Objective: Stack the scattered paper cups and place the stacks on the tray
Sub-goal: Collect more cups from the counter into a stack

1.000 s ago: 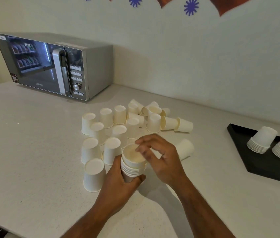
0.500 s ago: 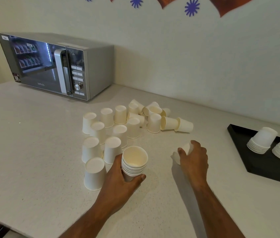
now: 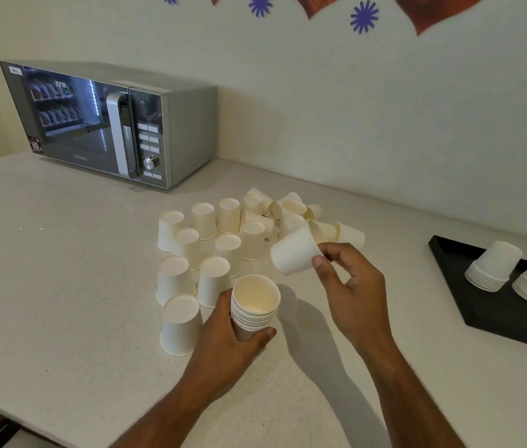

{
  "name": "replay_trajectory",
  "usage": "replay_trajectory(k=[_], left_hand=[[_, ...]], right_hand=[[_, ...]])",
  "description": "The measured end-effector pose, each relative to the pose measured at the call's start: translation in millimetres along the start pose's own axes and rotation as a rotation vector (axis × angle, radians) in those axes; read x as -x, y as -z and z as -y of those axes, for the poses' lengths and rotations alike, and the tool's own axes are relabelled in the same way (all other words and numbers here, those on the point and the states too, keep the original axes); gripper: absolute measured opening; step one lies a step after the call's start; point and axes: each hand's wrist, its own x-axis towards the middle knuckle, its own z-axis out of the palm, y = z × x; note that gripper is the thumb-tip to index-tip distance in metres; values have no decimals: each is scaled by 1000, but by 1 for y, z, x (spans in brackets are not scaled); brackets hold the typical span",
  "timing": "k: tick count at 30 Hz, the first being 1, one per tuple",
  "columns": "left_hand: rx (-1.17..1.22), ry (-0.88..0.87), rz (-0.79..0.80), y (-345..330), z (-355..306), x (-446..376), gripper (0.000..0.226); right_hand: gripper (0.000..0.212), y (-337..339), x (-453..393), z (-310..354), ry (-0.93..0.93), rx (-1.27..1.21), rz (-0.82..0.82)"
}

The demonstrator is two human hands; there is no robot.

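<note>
Left hand (image 3: 226, 344) grips an upright stack of cups (image 3: 254, 303) above the counter (image 3: 61, 302). Right hand (image 3: 352, 286) pinches a tilted single cup (image 3: 294, 253) at its rim. Two stacks lie on the black tray (image 3: 449, 253). The microwave (image 3: 106, 124) door lettering is too blurred to read.

Soft, even indoor light, fairly dim, warm-greenish cast; source seems overhead and slightly behind the camera, going by the shadows; right hand (image 3: 351, 281) and forearm throw a soft grey shadow on the worktop (image 3: 61, 302) just to their left; left hand (image 3: 228, 342) shadows the surface under the held cup stack (image 3: 255, 303); microwave (image 3: 106, 124) door is mirror-glossy, reflecting shelves and a bright vertical light strip; no blown-out glare elsewhere; white cups (image 3: 210, 240) low in contrast against the pale worktop; wide-angle bowing at the edges, microwave leaning, worktop's near edge curved; focus acceptable centre, softer towards the tray (image 3: 449, 253) at the right edge; mild compression smear on the wall.
</note>
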Motion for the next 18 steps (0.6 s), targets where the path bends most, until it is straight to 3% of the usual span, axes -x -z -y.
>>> replay_trajectory(k=[6, 13, 15, 18], left_hand=[[2, -26, -18, -2, 2, 0, 76], [121, -64, -17, -2, -8, 2, 75], [152, -74, -30, 1, -15, 5, 76], [130, -91, -61, 11, -28, 13, 83]], right_hand=[[22, -2, 12, 14, 353, 101, 289], [24, -11, 18, 14, 546, 386, 479], [28, -13, 20, 16, 501, 303, 488], [30, -16, 18, 22, 369, -43, 397]])
